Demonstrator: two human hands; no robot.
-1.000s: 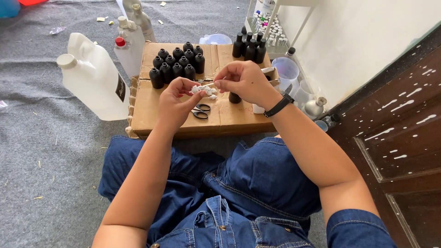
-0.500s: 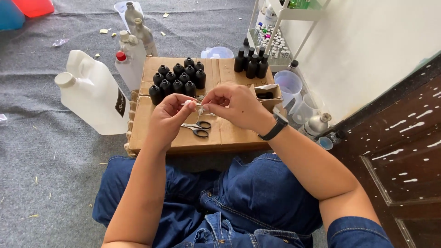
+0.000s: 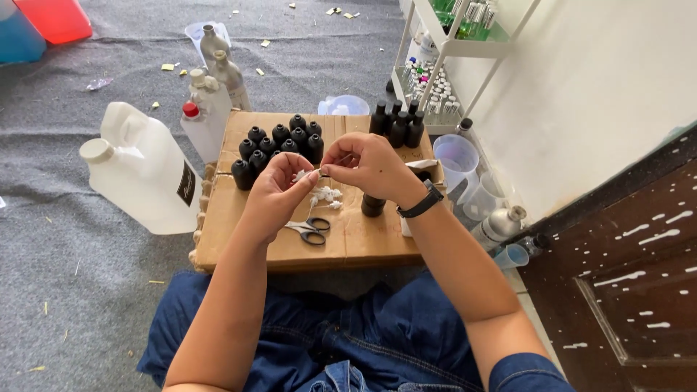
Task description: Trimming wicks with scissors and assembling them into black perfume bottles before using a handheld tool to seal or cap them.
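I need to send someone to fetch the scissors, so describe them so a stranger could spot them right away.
Find the flat cardboard box on the grey carpet, in front of the seated person. The scissors lie on its top near the front edge, just below the left hand. They are the only metal tool there, small with dark handle loops, unlike the upright black bottles behind them.

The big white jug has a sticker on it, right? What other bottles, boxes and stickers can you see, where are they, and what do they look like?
Big white jug: on the grey carpet, left of the box; white cap, dark label on its side.
Cardboard box: flat, brown, in front of the person.
Black bottles: small, clustered on the box's far left.
Red-capped bottle: white, behind the jug.
Silver bottles: tall, farther back.
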